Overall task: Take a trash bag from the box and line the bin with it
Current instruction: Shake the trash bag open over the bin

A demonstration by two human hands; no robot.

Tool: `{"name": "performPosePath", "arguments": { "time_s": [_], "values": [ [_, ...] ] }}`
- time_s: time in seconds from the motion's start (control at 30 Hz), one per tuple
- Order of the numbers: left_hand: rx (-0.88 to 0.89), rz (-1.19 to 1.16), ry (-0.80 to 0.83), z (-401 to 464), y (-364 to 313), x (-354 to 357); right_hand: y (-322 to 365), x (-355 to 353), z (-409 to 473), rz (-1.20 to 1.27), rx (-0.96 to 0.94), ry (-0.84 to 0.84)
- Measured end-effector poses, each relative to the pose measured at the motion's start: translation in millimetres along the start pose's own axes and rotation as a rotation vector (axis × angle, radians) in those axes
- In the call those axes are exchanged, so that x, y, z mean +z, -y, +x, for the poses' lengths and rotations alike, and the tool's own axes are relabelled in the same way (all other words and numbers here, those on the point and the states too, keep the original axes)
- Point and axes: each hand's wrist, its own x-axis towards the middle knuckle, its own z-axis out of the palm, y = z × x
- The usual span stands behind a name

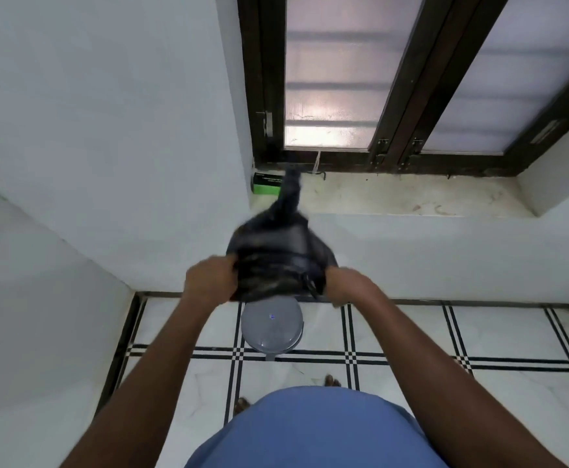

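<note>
Trash bag [278, 255] is being gripped by left hand [208, 278] and right hand [347, 285], fingers clutching its edges; spreading the mouth wide above the bin [271, 329] should help

Glossy black plastic trash bag [278, 261]

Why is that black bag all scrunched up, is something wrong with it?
Nothing looks broken. The black trash bag is bunched because both hands grip it above the grey bin, not yet opened. Its tail trails back toward the green box on the ledge.
</note>
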Motion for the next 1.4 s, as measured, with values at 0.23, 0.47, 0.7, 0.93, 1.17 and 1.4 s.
{"name": "performPosePath", "arguments": {
  "time_s": [0.23, 0.47, 0.7, 0.93, 1.17, 1.4],
  "values": [
    [-0.27, -0.343, -0.141, -13, 9, 13, -19, 18, 18, 0.449, -0.153, -0.406],
    [0.045, -0.404, -0.538, -13, -3, 8, -4, 14, 10, 0.348, -0.33, -0.965],
    [-0.325, -0.738, 0.155, -18, 34, 57, -31, 55, 13, 0.126, 0.078, 0.27],
    [-0.38, -1.192, 0.178, -16, -3, 19, 8, 40, -7, 0.41, -0.142, 0.087],
    [-0.168, -0.994, 0.09, -12, -21, 10, 32, 38, -8, 0.13, -0.213, -0.345],
    [-0.251, -0.179, 0.183, -23, 39, 25, -18, 28, -5, 0.096, 0.021, -0.512]
  ]
}}
